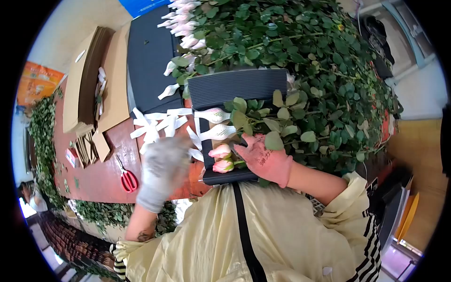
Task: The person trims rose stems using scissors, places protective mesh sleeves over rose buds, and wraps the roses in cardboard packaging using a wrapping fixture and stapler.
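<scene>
My left hand [164,167], in a pale grey glove, hangs over the red table, left of the roses. Motion smears its fingers, so their hold cannot be made out. My right hand [268,160], in a pink glove, is closed on the stem of a bare pink rose [220,151]; the fingers partly hide that stem. Just below lies a second pink rose [223,166]. Above them, two roses wear white foam nets [218,132] over their blooms. All rest on black corrugated board [221,177], leafy stems pointing right.
Loose white strips [150,127] and red-handled scissors [127,178] lie on the red table [89,185]. Stacked cardboard [87,80] stands at left. A large heap of leafy rose stems [291,42] fills the back and right, beyond a ridged black board [237,88].
</scene>
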### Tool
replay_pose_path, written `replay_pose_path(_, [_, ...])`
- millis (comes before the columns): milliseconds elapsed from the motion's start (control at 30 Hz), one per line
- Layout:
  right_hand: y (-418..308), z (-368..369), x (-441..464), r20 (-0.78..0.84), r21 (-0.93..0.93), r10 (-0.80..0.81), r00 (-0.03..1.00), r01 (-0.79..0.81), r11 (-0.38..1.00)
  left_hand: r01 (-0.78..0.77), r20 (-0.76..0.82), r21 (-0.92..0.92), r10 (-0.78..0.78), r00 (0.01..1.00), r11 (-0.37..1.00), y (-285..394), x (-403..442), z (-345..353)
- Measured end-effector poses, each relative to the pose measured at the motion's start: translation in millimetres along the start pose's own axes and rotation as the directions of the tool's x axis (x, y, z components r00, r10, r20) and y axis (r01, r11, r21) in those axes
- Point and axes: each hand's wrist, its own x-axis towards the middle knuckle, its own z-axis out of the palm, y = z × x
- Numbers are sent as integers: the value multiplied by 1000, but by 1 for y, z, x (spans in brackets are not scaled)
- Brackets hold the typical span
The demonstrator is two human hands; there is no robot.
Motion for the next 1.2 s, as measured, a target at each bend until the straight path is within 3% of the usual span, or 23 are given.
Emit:
replay_pose_path(33, [1, 2, -1, 4, -3, -21, 1000, 21, 1000, -153, -66, -89, 147, 987, 984, 15, 7, 4])
replay_pose_path(100, [3, 2, -4, -249, -164, -138, 959, 99, 981, -57, 133, -109, 71, 988, 992, 47, 19, 13])
replay_pose_path(133, [-8, -13, -4, -42, -144, 10, 999, -16, 989, -44, 116, -102, 56, 992, 994, 50, 18, 17])
replay_pose_path(167, [-10, -27, -3, -43, -158, -7, 999, 0, 987, -23, 131, -133, 41, 991, 991, 50, 17, 24])
replay_pose_path(233, [-10, -44, -4, -106, -54, -12, 994, 6, 999, -1, 143, -164, 25, 989, 986, 50, 18, 30])
replay_pose_path(300, [-12, -56, 12, -259, -226, 18, 966, -79, 971, 2, 103, -160, 15, 995, 987, 52, 13, 31])
replay_pose_path(367, [4, -40, 30, 82, -276, 81, 993, -56, 960, 15, 138, -129, 3, 990, 992, 55, 11, 28])
replay_pose_path(500, [6, -28, 14, 129, -255, 41, 991, -7, 967, 34, 92, -161, -20, 996, 986, 58, 3, 34])
replay_pose_path(567, [14, -22, 16, -71, -241, 59, 996, -74, 968, 34, 65, -161, -24, 998, 986, 58, 4, 34])
replay_pose_path(700, [15, -5, 14, -60, -292, -41, 997, 22, 956, 34, 91, -135, -21, 996, 990, 57, 5, 34])
replay_pose_path(733, [21, 0, 16, 9, -713, -175, 984, 129, 689, 33, 94, -139, -20, 995, 990, 56, 5, 34])
replay_pose_path(767, [25, 4, 20, 78, -958, -306, 949, 157, 242, -2, 71, -148, 13, 997, 989, 54, 7, 33])
replay_pose_path(800, [22, 3, 14, 25, -717, -134, 991, 111, 688, -39, 46, -155, 46, 998, 987, 50, 9, 32])
replay_pose_path(833, [15, -6, 17, 60, -304, 47, 997, -26, 952, -40, 47, -154, 48, 998, 987, 45, 12, 30])
replay_pose_path(867, [19, 0, 18, 55, -301, 49, 997, -30, 953, 35, 60, -123, -28, 998, 992, 36, 17, 25])
replay_pose_path(900, [27, 15, 19, 76, 20, 114, 991, -116, 993, 110, 70, -90, -104, 992, 990, 27, 22, 21])
replay_pose_path(967, [43, 57, 16, 117, 333, 161, 980, -191, 923, 71, 15, -74, -70, 997, 995, 9, 28, 30])
replay_pose_path(1000, [53, 85, 14, -44, -466, -28, 999, 4, 885, 66, 72, -43, -63, 995, 997, 2, 28, 38])
replay_pose_path(1033, [50, 76, 16, -30, -787, -147, 989, 67, 613, 57, 130, -13, -55, 990, 998, -5, 28, 44])
replay_pose_path(1067, [48, 68, 18, -17, -972, -264, 964, 47, 231, 51, 127, -13, -49, 991, 999, -12, 29, 49])
replay_pose_path(1100, [25, 14, 25, 37, -694, -46, 998, 59, 718, -4, 135, -19, 7, 991, 1000, -18, 29, 53])
replay_pose_path(1133, [13, -15, 30, 194, -210, 113, 974, -71, 975, -59, 143, -25, 62, 988, 998, -22, 28, 55])
replay_pose_path(1200, [15, -13, 29, 146, -193, 93, 985, -63, 979, -96, 117, -8, 96, 989, 995, -23, 30, 50])
